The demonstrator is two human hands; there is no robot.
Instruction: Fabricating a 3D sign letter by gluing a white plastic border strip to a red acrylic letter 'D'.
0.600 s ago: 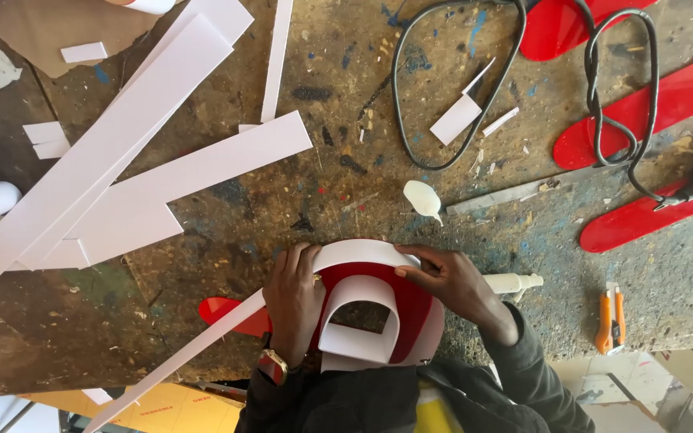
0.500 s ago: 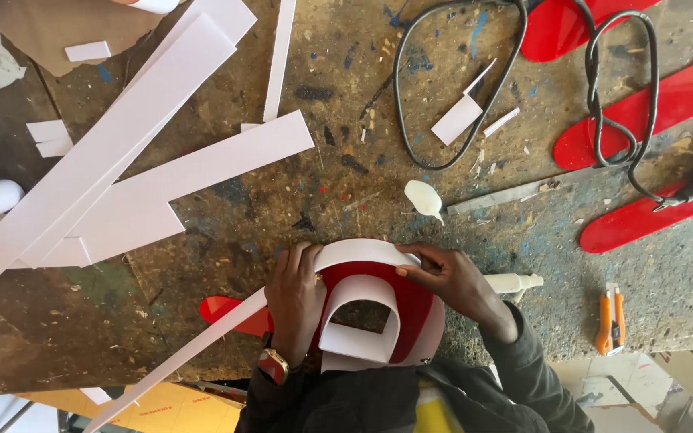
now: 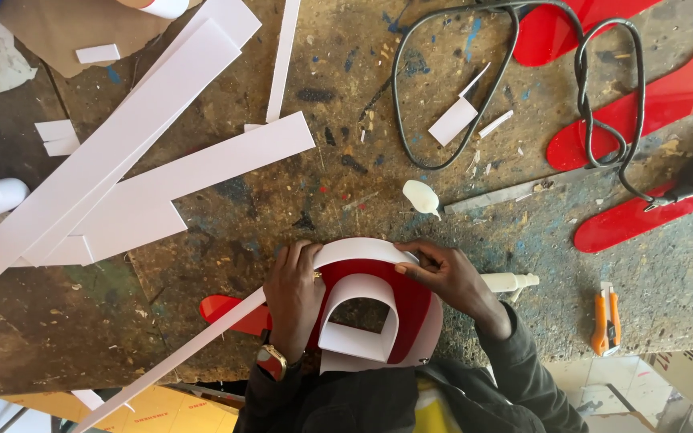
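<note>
**White strip bent over a red letter shape, both hands pressing**

Strip (image 3: 362,251) of white plastic curves along the far edge of a red letter-shaped panel (image 3: 411,309), which lies flat on the workbench (image 3: 282,200) right in front of the person, at the near edge. The strip's long axis runs from lower left, where its free tail slants off toward the bench's near edge, up and over the arc of the red shape toward the right. A second white band (image 3: 362,317) loops inside the panel around a rectangular opening.

The left hand (image 3: 294,297) lies flat on the left end of the arc, fingers spread and pressing the strip down against the red edge. The right hand (image 3: 447,277) pinches the strip's right end at the top of the curve, fingers closed narrowly on it. Both hands touch the strip; the right one sits at its leading end, the left nearer the free tail.

Just beside the right hand lies a small white squeeze bottle (image 3: 511,281), and another white nozzle bottle (image 3: 422,197) sits a little farther out. An orange utility knife (image 3: 605,318) rests to the right. Farther off are long white strips (image 3: 146,152) to the left, a looping black cable (image 3: 515,72), a metal ruler (image 3: 515,192) and more red letter shapes (image 3: 643,120) to the right.
</note>
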